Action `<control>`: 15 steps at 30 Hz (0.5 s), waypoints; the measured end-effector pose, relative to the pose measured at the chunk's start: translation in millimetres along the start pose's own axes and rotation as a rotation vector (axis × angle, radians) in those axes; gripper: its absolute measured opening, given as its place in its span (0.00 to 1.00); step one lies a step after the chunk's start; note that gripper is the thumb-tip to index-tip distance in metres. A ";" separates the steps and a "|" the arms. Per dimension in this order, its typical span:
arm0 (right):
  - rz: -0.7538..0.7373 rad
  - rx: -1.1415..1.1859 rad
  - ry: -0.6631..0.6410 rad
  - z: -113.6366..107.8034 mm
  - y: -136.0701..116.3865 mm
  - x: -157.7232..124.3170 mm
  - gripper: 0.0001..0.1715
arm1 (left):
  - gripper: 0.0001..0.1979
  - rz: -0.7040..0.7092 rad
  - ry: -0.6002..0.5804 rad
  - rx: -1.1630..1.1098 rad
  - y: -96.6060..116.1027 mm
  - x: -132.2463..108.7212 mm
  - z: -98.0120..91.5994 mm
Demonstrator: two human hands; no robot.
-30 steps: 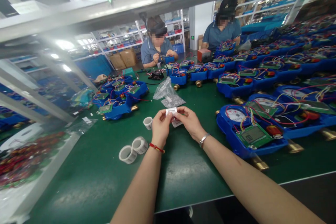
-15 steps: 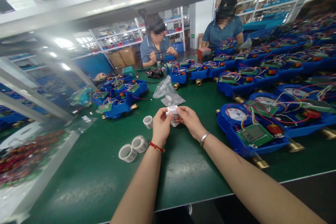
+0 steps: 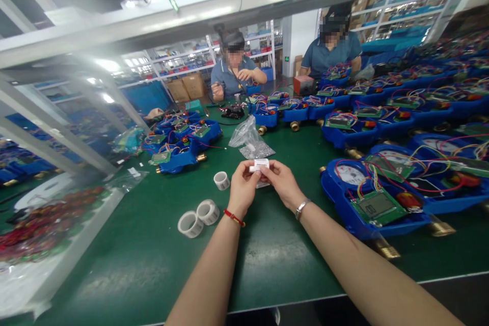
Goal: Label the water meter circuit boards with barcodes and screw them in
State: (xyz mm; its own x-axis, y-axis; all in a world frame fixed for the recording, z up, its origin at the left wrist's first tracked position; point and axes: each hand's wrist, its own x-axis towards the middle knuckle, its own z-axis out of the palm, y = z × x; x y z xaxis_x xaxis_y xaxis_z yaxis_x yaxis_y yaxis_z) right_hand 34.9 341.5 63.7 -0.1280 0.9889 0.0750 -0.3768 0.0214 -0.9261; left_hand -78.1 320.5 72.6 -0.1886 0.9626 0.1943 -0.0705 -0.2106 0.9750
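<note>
My left hand (image 3: 243, 186) and my right hand (image 3: 282, 182) meet in front of me, both closed on a small roll of white barcode labels (image 3: 262, 163). Fingers and thumbs pinch it from either side and hide part of it. Printed lines show on its upper face. To the left, three more label rolls stand on the green table: a single one (image 3: 221, 181) near my left hand, and a touching pair (image 3: 190, 224) closer to me. Just beyond my fingers lies a clear plastic bag (image 3: 244, 133) with small grey pieces.
Blue water meters with wires and circuit boards (image 3: 376, 204) crowd the right side. A smaller group of meters (image 3: 178, 158) sits at left. A white tray of red wired parts (image 3: 91, 229) borders the left edge. Two co-workers (image 3: 239, 74) sit opposite, below an overhead shelf (image 3: 214, 7).
The label roll has turned slightly between my fingers, showing more of its printed face. My view has shifted a little. The co-worker opposite at left has moved their hands apart.
</note>
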 end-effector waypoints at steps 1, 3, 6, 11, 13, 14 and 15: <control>-0.015 -0.003 0.003 0.3 -0.7 0.1 0.15 | 0.16 -0.015 0.009 -0.005 -0.9 -0.2 -0.1; -0.041 -0.012 -0.001 1.5 -2.4 0.1 0.15 | 0.16 -0.053 0.030 -0.006 -3.6 -0.1 -1.0; -0.047 -0.024 -0.021 3.2 -2.9 -0.5 0.16 | 0.14 -0.070 0.032 0.004 -6.1 1.0 -2.9; -0.030 -0.052 -0.001 0.7 2.3 1.6 0.21 | 0.13 -0.003 -0.010 -0.017 -0.1 1.5 -2.0; -0.053 -0.080 -0.006 -0.3 2.9 2.5 0.21 | 0.15 0.005 -0.015 -0.023 0.5 0.9 -0.9; -0.073 -0.096 -0.008 -0.5 2.6 2.5 0.21 | 0.16 0.000 -0.008 -0.021 -0.3 0.5 -0.5; -0.094 -0.115 -0.010 -0.5 2.1 2.2 0.21 | 0.16 -0.010 0.002 -0.014 -2.0 0.2 -0.2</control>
State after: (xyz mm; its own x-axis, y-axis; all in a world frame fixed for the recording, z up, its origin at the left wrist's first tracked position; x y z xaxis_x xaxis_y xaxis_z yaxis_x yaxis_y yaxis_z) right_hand 34.3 343.8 61.7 -0.1069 0.9802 0.1665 -0.2800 0.1310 -0.9510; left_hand -78.2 321.0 70.7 -0.1901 0.9644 0.1840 -0.0858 -0.2030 0.9754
